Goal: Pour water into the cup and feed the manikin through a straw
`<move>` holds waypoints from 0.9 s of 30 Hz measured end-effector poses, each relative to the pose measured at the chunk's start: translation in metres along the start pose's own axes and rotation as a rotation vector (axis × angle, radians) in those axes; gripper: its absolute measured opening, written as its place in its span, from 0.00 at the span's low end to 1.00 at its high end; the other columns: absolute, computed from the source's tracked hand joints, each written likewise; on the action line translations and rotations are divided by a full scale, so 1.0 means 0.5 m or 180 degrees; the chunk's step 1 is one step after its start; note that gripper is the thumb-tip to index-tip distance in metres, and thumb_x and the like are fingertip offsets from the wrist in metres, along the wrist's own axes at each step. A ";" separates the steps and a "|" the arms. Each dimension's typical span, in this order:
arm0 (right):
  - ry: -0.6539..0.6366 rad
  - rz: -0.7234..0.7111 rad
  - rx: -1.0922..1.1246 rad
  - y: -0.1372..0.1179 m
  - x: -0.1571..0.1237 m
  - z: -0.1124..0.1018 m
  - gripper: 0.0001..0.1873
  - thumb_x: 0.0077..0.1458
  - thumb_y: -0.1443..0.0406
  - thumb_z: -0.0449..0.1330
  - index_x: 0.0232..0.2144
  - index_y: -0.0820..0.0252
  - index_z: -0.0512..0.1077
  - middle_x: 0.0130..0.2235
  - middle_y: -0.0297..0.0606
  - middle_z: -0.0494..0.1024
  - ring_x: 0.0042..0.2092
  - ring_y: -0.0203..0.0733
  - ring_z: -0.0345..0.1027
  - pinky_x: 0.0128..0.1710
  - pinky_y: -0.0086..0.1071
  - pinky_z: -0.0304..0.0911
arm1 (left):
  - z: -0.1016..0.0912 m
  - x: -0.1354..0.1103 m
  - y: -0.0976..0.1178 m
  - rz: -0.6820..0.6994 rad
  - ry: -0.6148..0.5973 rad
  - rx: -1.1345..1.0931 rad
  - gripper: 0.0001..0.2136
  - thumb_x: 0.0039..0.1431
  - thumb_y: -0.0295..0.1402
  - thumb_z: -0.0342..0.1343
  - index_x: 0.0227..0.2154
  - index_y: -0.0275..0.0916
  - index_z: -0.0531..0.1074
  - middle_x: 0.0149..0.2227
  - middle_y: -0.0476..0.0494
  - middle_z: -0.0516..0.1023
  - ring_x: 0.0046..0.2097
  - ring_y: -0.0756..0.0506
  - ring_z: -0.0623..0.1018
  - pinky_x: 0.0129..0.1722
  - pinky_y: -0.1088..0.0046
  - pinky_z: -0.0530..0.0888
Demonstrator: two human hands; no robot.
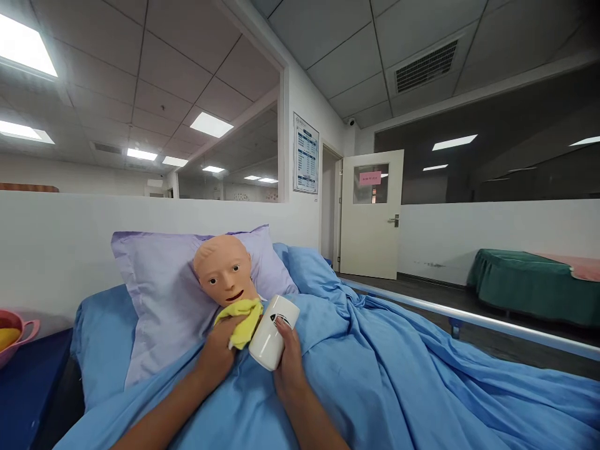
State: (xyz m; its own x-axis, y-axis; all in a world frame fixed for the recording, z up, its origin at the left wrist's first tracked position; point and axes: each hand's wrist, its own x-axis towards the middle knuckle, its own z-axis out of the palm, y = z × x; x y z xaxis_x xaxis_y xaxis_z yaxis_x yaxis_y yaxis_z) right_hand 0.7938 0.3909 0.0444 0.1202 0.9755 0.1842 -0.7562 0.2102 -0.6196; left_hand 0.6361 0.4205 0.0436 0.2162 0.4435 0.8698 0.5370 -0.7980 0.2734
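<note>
So the left hand (221, 340) is clamped on a bunched yellow cloth (244, 320) up against the chin of a mannequin head (224, 269), and the right hand (289, 356) is wrapped round a tilted white cup (270, 334), thumb over the dark print. Cloth and cup sit really close to each other, so there's barely a gap between the hands. All this is up toward the head end of the bed, the head lying on a lilac pillow (162, 281) whose top edge is right by the low wall (70, 228). More room the other way: the blue quilt (356, 387) runs in folds toward the foot end, and the far long edge has a rail (473, 320), with a strip of dark floor between that and a green-covered bed (525, 287). Left of the pillow it's tighter, a dark blue tabletop (32, 400) butts in near that corner, with a pink container (14, 350) on it
</note>
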 end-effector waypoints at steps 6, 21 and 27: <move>-0.0152 0.0058 -0.0094 -0.005 -0.002 0.001 0.23 0.50 0.53 0.64 0.44 0.60 0.70 0.34 0.40 0.81 0.32 0.47 0.75 0.28 0.35 0.69 | -0.074 0.091 0.094 -0.2409 0.2217 -0.1899 0.17 0.59 0.42 0.59 0.48 0.41 0.72 0.44 0.40 0.81 0.39 0.40 0.82 0.36 0.61 0.81; -0.0201 -0.0135 -0.0087 0.001 -0.002 0.004 0.20 0.51 0.55 0.65 0.43 0.60 0.72 0.37 0.38 0.80 0.32 0.42 0.72 0.30 0.32 0.68 | 0.001 0.059 -0.016 0.1381 -0.0147 0.2157 0.19 0.61 0.21 0.45 0.53 0.35 0.70 0.54 0.36 0.76 0.50 0.37 0.77 0.49 0.57 0.70; -0.0268 -0.0077 -0.0044 -0.003 -0.006 0.006 0.18 0.51 0.56 0.65 0.42 0.59 0.71 0.35 0.36 0.79 0.33 0.42 0.72 0.31 0.31 0.69 | 0.012 0.008 -0.036 0.1107 -0.0059 0.1634 0.20 0.60 0.21 0.45 0.53 0.40 0.70 0.51 0.40 0.78 0.51 0.40 0.77 0.53 0.57 0.69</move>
State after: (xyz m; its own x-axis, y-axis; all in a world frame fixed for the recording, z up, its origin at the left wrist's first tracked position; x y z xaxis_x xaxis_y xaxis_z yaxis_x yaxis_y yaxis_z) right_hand 0.7928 0.3877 0.0469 0.0833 0.9614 0.2624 -0.7447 0.2350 -0.6247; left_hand 0.6324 0.4393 0.0398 0.4607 0.2034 0.8639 0.7553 -0.6010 -0.2613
